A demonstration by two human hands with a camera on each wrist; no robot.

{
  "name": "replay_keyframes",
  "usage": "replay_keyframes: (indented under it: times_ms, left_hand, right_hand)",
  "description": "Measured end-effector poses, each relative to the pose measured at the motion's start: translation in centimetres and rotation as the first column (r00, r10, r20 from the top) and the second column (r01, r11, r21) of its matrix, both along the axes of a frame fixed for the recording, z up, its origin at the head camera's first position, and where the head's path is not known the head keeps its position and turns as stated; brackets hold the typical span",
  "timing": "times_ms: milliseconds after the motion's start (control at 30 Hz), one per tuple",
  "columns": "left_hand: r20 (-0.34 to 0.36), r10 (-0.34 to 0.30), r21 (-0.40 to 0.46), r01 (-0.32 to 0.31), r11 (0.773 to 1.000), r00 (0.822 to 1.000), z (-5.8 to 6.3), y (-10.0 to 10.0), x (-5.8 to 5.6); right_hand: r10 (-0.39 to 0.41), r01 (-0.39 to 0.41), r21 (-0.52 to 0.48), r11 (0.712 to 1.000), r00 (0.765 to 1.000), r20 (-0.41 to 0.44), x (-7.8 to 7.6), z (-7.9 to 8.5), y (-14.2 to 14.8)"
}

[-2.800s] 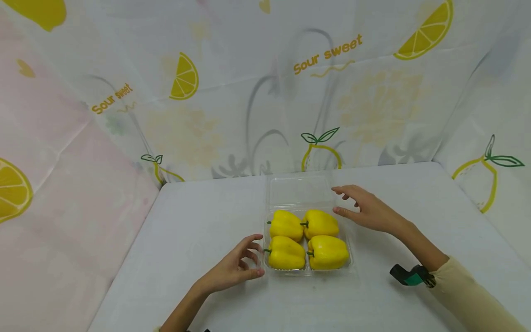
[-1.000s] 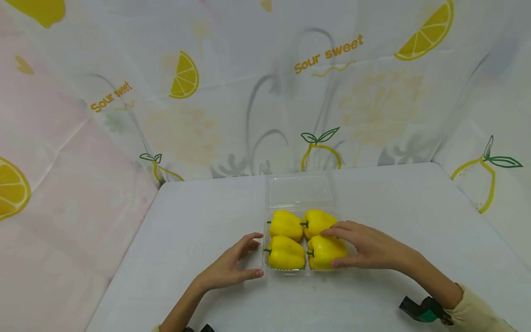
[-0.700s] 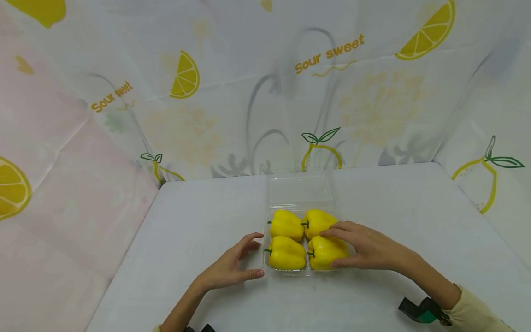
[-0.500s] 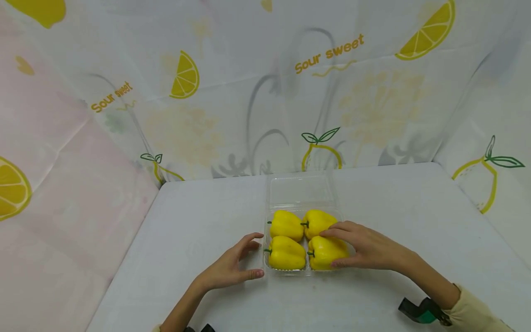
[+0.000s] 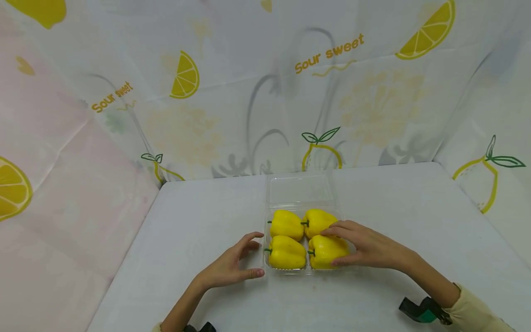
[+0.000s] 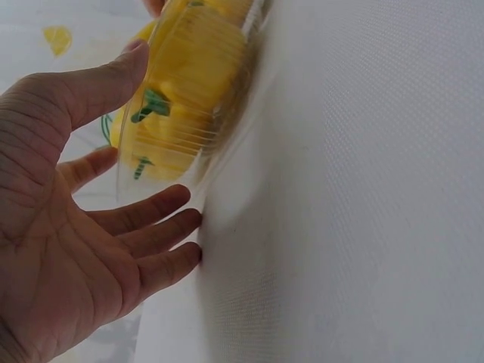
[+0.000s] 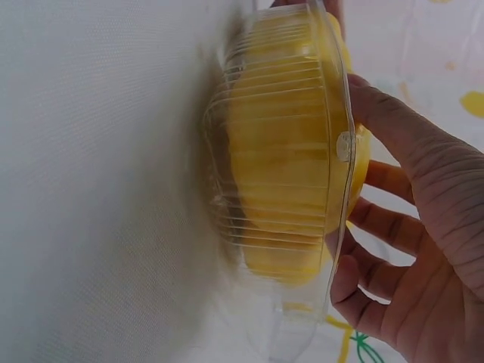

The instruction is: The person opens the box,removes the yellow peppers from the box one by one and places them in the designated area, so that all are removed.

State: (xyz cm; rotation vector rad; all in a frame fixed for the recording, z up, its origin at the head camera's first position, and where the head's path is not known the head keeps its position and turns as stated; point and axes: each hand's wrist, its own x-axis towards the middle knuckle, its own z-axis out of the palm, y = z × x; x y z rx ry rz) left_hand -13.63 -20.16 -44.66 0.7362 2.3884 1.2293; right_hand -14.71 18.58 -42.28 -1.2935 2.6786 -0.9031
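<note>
Left of the clear box (image 5: 308, 270), we see the left hand (image 5: 232, 265) loose and holding nothing; whether its fingertips touch the plastic we cannot tell; in the box's left half lie the back left pepper (image 5: 286, 225) and the front left pepper (image 5: 287, 252), stems pointing left; behind the box lies its lid (image 5: 299, 190), folded back; in the box's right half sit the back right pepper (image 5: 318, 221) and the front right pepper (image 5: 325, 252); from the box's right, the right hand (image 5: 367, 244) appears to grip the front right pepper, thumb at its near side; we judge the step in hand to be handling that pepper inside the box, either settling or lifting it; accordingly, the next move calls for a gentle release or a straight raise past the box's rim.
</note>
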Motion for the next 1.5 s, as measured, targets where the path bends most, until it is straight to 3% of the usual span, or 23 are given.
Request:
replay_keyframes:
  times_ms: [367,667,933,1133,1300,1500]
  left_hand:
    - [0.000,0.000,-0.018,0.000,1.000,1.000,0.1,0.0,0.0]
    - [0.015,0.000,-0.022,0.000,1.000,1.000,0.1,0.0,-0.1]
    - [0.019,0.001,-0.022,-0.001,1.000,1.000,0.1,0.0,-0.1]
    - [0.015,0.005,-0.028,-0.005,1.000,1.000,0.1,0.0,-0.1]
    - [0.024,0.002,-0.026,-0.002,1.000,1.000,0.1,0.1,-0.1]
    - [0.027,0.002,-0.027,-0.001,1.000,1.000,0.3,0.1,0.0]
  right_hand:
    - [0.013,-0.013,-0.004,1.000,1.000,0.016,-0.1,0.1,0.1]
    - [0.037,-0.031,-0.062,0.998,0.994,0.106,-0.4,0.3,0.6]
    - [0.075,-0.048,-0.182,0.982,0.987,0.145,-0.7,0.5,1.1]
    - [0.065,-0.031,-0.187,0.982,0.982,0.179,-0.7,0.5,1.3]
    - [0.048,-0.016,-0.191,0.982,0.985,0.164,-0.5,1.0,1.3]
    - [0.005,0.011,-0.213,0.977,0.997,0.075,-0.2,1.7,1.4]
